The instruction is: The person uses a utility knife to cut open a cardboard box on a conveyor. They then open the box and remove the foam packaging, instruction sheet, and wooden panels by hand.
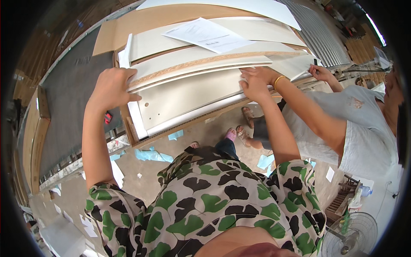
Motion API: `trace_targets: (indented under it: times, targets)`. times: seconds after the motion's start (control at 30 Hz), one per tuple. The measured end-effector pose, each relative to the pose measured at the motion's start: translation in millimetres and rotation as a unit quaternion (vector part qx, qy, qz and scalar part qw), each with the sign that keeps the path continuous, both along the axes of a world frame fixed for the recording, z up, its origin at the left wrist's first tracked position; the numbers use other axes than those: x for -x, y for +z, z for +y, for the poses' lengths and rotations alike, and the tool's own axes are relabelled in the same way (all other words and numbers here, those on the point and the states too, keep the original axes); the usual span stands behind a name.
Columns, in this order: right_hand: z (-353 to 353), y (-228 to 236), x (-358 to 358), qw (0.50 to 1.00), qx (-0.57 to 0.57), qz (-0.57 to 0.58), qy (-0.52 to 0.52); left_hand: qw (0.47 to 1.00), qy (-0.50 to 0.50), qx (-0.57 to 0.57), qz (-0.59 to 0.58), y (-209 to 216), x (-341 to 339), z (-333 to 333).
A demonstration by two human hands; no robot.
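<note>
One long white panel (pixel 205 67), chipboard showing along its edge, spans the cardboard carton (pixel 128 121), above a flat white board (pixel 188 98) with small holes! At its left end, the wearer's left hand (pixel 109 87) has it pinched, thumb low, fingers higher. Over to the right end, and it's crowded: the right hand (pixel 255 85) overlaps a co-worker's hand (pixel 266 73), fingertips lost, so whether that grip pinches or merely rests, one cannot tell. A yellow bracelet (pixel 278 81) marks the co-worker's wrist. Behind, a printed sheet (pixel 207 35) partly hides the boards beneath; the dark fisheye rim cuts off the co-worker's far side.
</note>
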State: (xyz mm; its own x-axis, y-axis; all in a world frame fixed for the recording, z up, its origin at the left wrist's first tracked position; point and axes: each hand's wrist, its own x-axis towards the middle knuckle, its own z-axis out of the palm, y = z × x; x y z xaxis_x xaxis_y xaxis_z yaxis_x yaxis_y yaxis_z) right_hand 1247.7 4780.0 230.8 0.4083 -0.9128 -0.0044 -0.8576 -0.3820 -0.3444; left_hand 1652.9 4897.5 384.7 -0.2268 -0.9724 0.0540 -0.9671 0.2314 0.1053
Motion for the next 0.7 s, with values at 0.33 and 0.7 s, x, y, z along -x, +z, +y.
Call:
trace_targets:
  times: [0.33,0.7]
  targets:
    - [17.0,-0.9,-0.1,0.995,0.085,-0.06,-0.008,0.998,0.034,-0.043,-0.033,1.8,1.0,-2.9]
    - [21.3,4.3,-1.7,0.997,0.059,-0.058,-0.007,1.0,0.007,0.001,-0.008,0.2,2.0,0.2]
